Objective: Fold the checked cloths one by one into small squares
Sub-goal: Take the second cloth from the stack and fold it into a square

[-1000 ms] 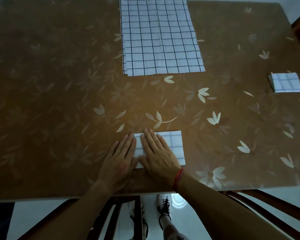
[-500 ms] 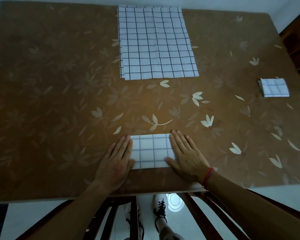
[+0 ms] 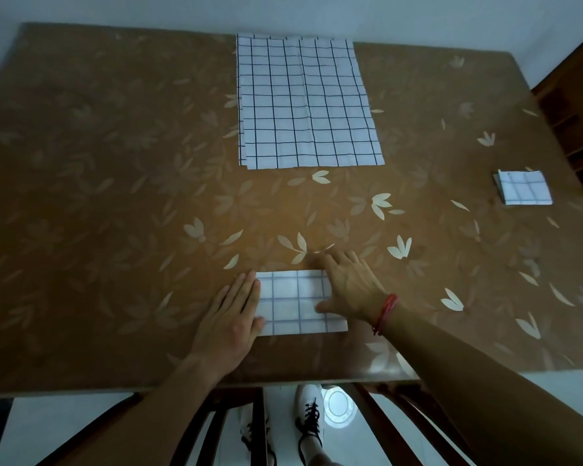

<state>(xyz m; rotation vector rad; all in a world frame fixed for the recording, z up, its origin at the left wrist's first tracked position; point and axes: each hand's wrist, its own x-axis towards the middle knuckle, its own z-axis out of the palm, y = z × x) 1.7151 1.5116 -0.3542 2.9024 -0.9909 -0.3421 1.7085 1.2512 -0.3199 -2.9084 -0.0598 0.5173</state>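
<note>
Cloth strip [image 3: 297,302] at near table [image 3: 115,196] edge, pinned under flat left hand [image 3: 233,314]. Right hand [image 3: 347,287] over right end; grip unclear, possibly pinching. Fold right end over, match edges, crease.

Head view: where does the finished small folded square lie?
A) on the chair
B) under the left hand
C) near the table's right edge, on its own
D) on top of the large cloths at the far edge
C: the small folded square sits alone near the right edge of the table, apart from the large cloths and the cloth being folded.
</note>
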